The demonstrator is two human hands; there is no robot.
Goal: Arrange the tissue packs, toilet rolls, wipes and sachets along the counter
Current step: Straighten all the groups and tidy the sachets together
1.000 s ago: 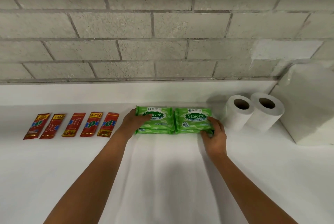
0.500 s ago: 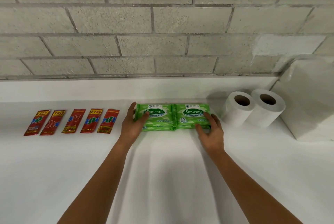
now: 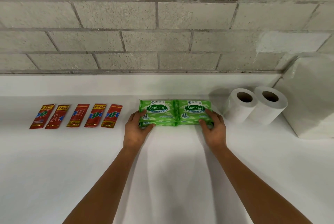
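Note:
Two stacks of green Sanicare wipes packs sit side by side near the wall, the left stack (image 3: 156, 112) touching the right stack (image 3: 192, 110). My left hand (image 3: 136, 130) grips the left stack at its front left corner, thumb under the front edge. My right hand (image 3: 215, 128) grips the right stack at its front right corner. Several red sachets (image 3: 76, 116) lie in a row to the left. Two white toilet rolls (image 3: 239, 108) (image 3: 267, 108) stand to the right of the wipes. A white wrapped tissue pack (image 3: 310, 97) fills the right corner.
The white counter (image 3: 171, 169) runs along a grey block wall (image 3: 162, 39), with a low white upstand behind the items. A narrow gap separates the sachets from my left hand, and another separates the wipes from the toilet rolls.
Both hands have slid from the outer sides of the wipes stacks back to their front corners. The two stacks now sit squarer against each other.

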